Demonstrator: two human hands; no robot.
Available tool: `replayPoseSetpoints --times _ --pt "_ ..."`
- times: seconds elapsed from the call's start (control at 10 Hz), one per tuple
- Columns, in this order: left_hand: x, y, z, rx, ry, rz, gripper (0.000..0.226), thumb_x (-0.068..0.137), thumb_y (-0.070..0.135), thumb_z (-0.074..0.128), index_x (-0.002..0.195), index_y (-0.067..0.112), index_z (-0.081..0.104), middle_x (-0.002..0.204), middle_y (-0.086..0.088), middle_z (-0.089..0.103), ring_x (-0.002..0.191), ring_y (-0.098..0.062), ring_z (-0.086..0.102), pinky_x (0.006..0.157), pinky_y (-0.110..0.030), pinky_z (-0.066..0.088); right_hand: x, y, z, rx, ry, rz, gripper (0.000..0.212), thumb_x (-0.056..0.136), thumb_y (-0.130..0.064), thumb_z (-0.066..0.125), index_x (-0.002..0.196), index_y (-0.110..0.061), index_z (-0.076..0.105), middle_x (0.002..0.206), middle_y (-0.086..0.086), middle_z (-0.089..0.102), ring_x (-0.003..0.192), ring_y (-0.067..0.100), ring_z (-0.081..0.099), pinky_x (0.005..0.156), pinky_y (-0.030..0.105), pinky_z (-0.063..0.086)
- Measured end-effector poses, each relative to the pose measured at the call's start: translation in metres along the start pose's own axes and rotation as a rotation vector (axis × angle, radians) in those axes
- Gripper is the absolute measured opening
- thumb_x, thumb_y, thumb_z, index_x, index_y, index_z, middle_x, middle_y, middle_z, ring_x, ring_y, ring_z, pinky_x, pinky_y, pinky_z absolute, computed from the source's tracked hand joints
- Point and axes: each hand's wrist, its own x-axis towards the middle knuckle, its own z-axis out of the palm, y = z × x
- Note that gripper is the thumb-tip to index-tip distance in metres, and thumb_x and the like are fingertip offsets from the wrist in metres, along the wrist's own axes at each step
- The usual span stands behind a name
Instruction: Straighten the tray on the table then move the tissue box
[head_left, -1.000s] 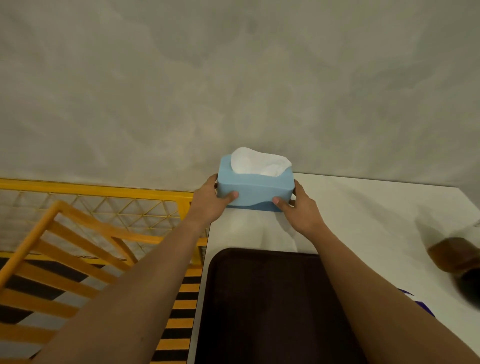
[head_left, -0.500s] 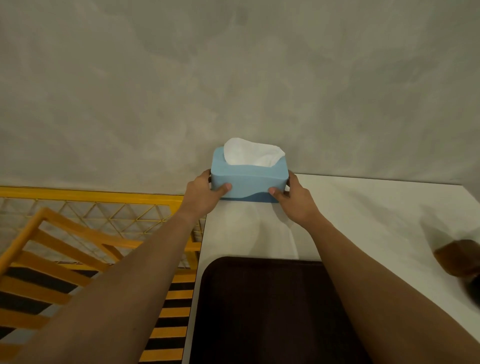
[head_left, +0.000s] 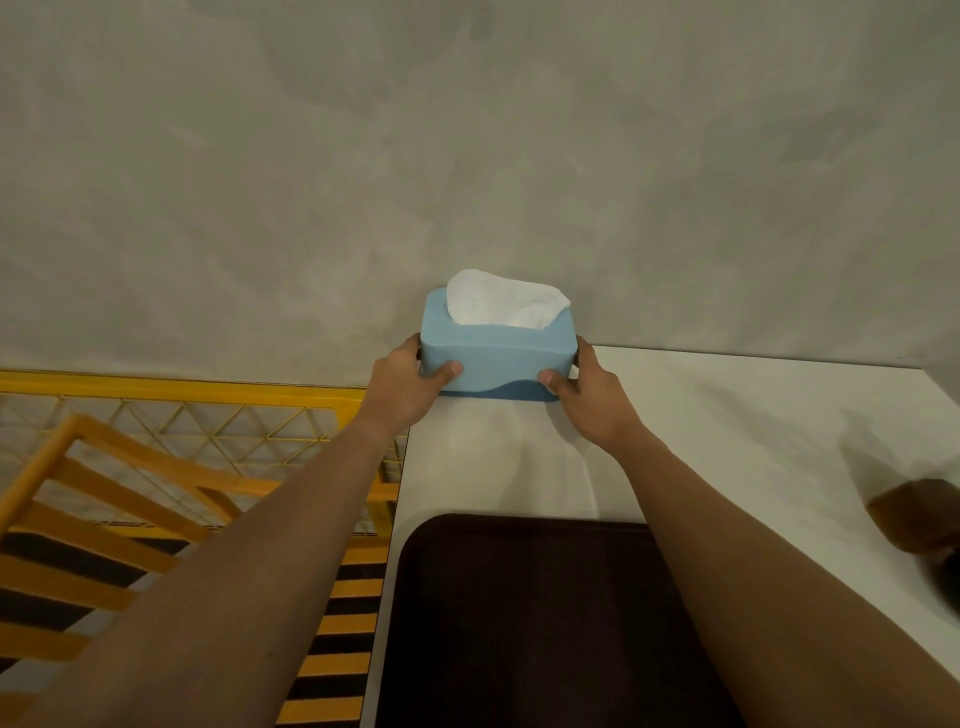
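Observation:
A light blue tissue box (head_left: 496, 358) with white tissue sticking out of its top sits at the far left corner of the white table (head_left: 727, 415), close to the grey wall. My left hand (head_left: 405, 389) grips its left end and my right hand (head_left: 589, 395) grips its right end, thumbs on the front face. A dark brown tray (head_left: 530, 623) lies on the table near me, its edges square with the table's left edge, between my forearms.
A yellow metal railing (head_left: 182, 415) with mesh and slats runs along the left of the table, over a black-and-yellow striped floor. A blurred brown object (head_left: 919, 514) sits at the table's right edge. The grey wall rises right behind the table.
Both hands have pushed the tissue box away from me and slightly left, from just beyond the tray to the table's far left corner.

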Motion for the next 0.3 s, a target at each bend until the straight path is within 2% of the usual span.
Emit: replayPoseSetpoints --times 0.2,0.3 --pt "-0.003 0.010 -0.003 0.022 -0.045 -0.048 0.061 0.092 0.041 0.069 0.142 0.014 0.050 0.136 -0.006 0.061 0.111 -0.016 0.054 0.084 -0.024 0.042 -0.003 -0.012 -0.008 -0.051 -0.041 0.034 0.068 0.099 -0.045 0.056 0.154 -0.021 0.023 0.144 0.008 0.052 0.126 0.031 0.053 0.091 0.030 0.039" --pt "-0.006 0.018 -0.008 0.070 -0.033 -0.110 0.073 0.089 0.047 0.070 0.144 0.009 0.042 0.142 -0.012 0.055 0.125 -0.030 0.054 0.087 -0.032 0.043 -0.003 -0.020 -0.015 -0.126 -0.059 0.041 0.076 0.096 -0.043 0.063 0.154 -0.014 0.025 0.150 0.011 0.046 0.135 0.033 0.046 0.100 0.035 0.040"
